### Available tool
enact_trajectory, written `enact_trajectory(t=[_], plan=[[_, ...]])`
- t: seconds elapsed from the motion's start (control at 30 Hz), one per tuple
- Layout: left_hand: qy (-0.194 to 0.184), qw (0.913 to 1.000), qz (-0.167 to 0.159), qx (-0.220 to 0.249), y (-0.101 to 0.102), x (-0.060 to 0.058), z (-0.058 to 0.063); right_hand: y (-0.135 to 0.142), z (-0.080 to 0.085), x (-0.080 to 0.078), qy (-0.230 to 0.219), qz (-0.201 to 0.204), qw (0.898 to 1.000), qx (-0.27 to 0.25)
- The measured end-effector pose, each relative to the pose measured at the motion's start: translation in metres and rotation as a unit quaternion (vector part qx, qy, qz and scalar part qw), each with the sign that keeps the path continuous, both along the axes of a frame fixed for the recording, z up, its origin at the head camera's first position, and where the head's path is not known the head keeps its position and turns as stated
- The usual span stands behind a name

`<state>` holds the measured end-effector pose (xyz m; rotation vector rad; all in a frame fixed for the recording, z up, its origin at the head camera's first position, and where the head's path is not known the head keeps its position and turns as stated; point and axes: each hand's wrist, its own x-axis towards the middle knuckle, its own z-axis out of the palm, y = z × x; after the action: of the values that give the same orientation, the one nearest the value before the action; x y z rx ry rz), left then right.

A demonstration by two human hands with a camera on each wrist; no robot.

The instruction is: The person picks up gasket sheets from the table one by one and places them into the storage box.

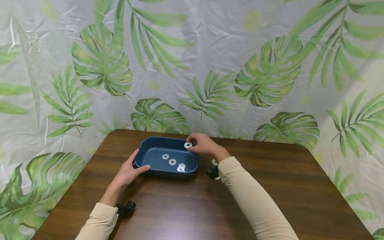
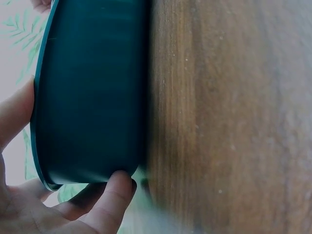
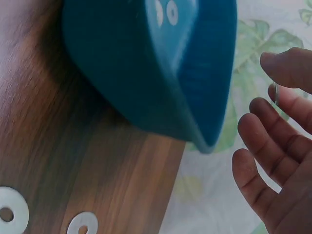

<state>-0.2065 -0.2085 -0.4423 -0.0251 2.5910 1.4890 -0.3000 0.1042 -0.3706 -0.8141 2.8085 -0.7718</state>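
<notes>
A blue rectangular tub (image 1: 168, 174) with rounded corners stands on the table. My left hand (image 1: 125, 174) grips its left end, thumb over the near rim and fingers along the outer wall. Above the tub's far right corner, my right hand (image 1: 206, 145) pinches a flat metal washer (image 1: 185, 146) between thumb and forefinger; the right wrist view catches it edge-on. Several washers (image 1: 169, 163) lie on the tub floor, two of them overlapping near the right front corner. In the right wrist view, the other right-hand fingers (image 3: 278, 161) are loosely bent beside the rim.
On the wooden table (image 1: 177, 206), right of the tub, lie a large washer (image 3: 22, 214) and a smaller washer (image 3: 73, 226), partly hidden by the right wrist in the head view. A leaf-patterned curtain (image 1: 210, 60) hangs behind the table's back edge.
</notes>
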Motion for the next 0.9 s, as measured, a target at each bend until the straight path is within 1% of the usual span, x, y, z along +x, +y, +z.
enact_trajectory(t=[0.2, 0.43, 0.67, 0.9], plan=[[-0.001, 1.0000, 0.000, -0.003, 0.0000, -0.0011, -0.0021, -0.0060, -0.0001, 0.0012, 0.006, 0.011, 1.000, 0.005], [-0.001, 1.0000, 0.003, -0.004, -0.0002, -0.0016, -0.0020, -0.0047, 0.0004, 0.0012, 0.000, 0.000, 1.000, 0.005], [0.001, 1.0000, -0.001, -0.009, -0.0008, -0.0013, -0.0018, -0.0054, 0.0018, 0.0008, -0.004, 0.000, 1.000, 0.010], [0.004, 1.0000, -0.001, -0.009, -0.0007, -0.0020, -0.0018, -0.0063, -0.0024, 0.0009, -0.001, -0.001, 1.000, 0.018]])
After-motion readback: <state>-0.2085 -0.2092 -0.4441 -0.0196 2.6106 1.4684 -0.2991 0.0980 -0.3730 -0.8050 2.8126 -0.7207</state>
